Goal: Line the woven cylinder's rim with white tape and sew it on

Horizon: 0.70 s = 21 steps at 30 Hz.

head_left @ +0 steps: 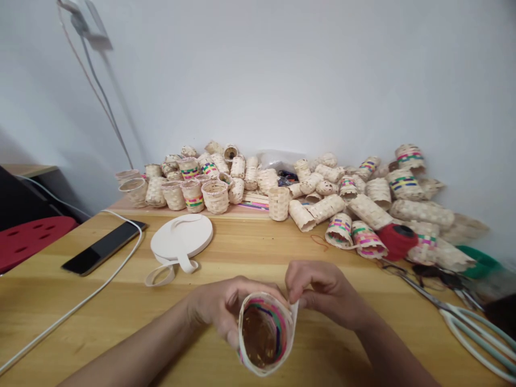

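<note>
From the head view, here we are above the worktop (250,250): the left grip (237,303) is wrapped around a small woven basket (278,322), fingers along the far side, thumb down the near left, its open mouth tipped toward the camera with pink, green and purple bands showing inside. And the right grip (322,293) is in close, just right of the left, thumb and forefinger pinched on a pale strip (295,317) at the basket's rim! Beyond the left grip and leftward lies a flat roll of white tape (181,235), one end looping loose; farther left, a dark phone (104,248) with a white cable (105,285) running past. Away to the right of the right grip, scissors (446,308) lie near a red spool of thread (397,241). Straight ahead of both grips, woven baskets (215,196) crowd along the wall (258,75).
</note>
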{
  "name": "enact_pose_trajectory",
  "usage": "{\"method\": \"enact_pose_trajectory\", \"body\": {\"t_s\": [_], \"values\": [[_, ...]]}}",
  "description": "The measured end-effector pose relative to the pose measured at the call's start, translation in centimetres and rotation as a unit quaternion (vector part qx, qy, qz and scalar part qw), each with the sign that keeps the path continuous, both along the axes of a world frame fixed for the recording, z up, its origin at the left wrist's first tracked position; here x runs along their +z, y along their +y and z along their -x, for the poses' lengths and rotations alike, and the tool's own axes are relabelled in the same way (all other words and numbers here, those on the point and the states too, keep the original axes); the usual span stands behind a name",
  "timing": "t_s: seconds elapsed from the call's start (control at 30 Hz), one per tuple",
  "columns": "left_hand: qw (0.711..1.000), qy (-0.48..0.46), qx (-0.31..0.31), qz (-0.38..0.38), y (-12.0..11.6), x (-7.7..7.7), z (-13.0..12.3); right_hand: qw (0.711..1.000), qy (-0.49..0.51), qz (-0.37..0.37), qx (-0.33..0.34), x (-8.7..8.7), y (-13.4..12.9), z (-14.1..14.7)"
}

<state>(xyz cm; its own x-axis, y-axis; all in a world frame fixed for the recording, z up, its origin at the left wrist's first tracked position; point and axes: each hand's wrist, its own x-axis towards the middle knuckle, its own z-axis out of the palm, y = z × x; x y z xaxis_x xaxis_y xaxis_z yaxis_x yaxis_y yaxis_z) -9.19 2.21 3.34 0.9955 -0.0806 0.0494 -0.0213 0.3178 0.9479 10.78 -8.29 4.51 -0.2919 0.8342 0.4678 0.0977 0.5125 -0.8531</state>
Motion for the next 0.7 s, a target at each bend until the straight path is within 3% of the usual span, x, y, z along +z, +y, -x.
{"method": "enact_pose_trajectory", "body": {"t_s": [0.2, 0.7], "values": [[0.999, 0.004, 0.004, 0.049, -0.2, -0.2, 0.0, 0.997, 0.034, 0.062, 0.008, -0.6, 0.1, 0.2], [0.995, -0.017, 0.018, 0.098, 0.1, -1.7, -0.2, 0.998, -0.015, 0.017, -0.067, -0.8, 0.1, 0.8]]}}
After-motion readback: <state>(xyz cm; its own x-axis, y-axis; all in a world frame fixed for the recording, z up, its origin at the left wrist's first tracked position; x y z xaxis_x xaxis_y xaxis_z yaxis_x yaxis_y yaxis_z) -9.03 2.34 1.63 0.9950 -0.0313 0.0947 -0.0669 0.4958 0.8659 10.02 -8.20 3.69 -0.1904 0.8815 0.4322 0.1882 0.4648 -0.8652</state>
